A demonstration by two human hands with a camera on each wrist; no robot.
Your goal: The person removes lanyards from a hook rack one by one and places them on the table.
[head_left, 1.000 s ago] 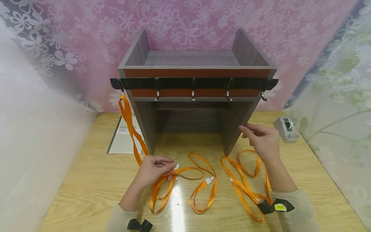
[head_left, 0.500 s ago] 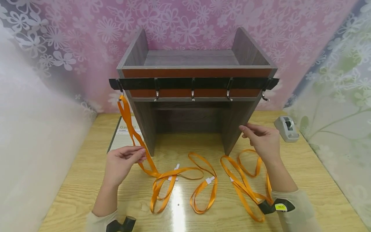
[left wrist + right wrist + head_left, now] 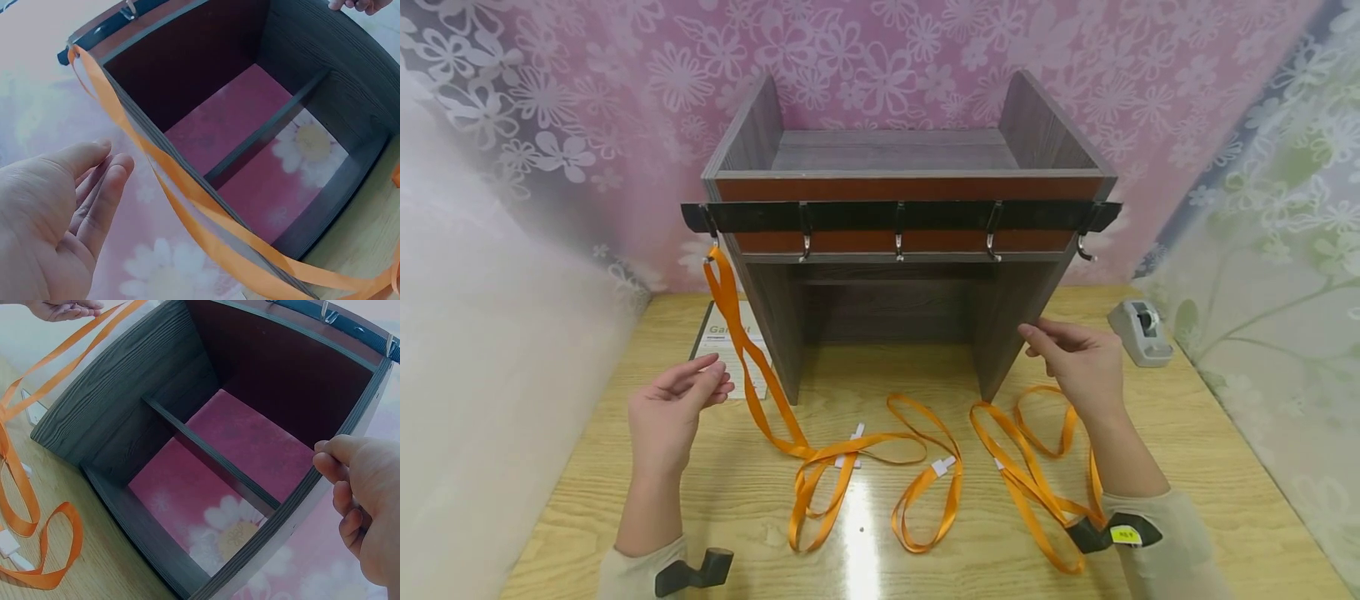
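Note:
An orange lanyard (image 3: 741, 337) hangs in a loop from the leftmost hook (image 3: 712, 248); its lower end trails onto the table, by a white clip (image 3: 848, 450). My left hand (image 3: 673, 412) is in the air left of this strap, thumb and fingers loosely bent, holding nothing. In the left wrist view, a gap shows between its fingertips (image 3: 122, 164) and the strap. With thumb and fingertips, my right hand (image 3: 1078, 367) grips the front edge of the grey wooden shelf's right side panel (image 3: 1011, 333). More orange lanyards lie on the table, one near the middle (image 3: 951, 492), others below my right forearm (image 3: 1030, 492).
A black rail (image 3: 850, 217) with several metal hooks runs across the shelf front (image 3: 910, 187). A notebook (image 3: 722, 350) lies behind the hanging strap. At the right stands a grey tape dispenser (image 3: 1141, 333). Patterned walls enclose the table (image 3: 587, 467) at the back and sides.
My left hand has moved left and up, away from the lanyard on the table, past the hanging strap. The strap's lower part has settled onto the table. My right hand stays put.

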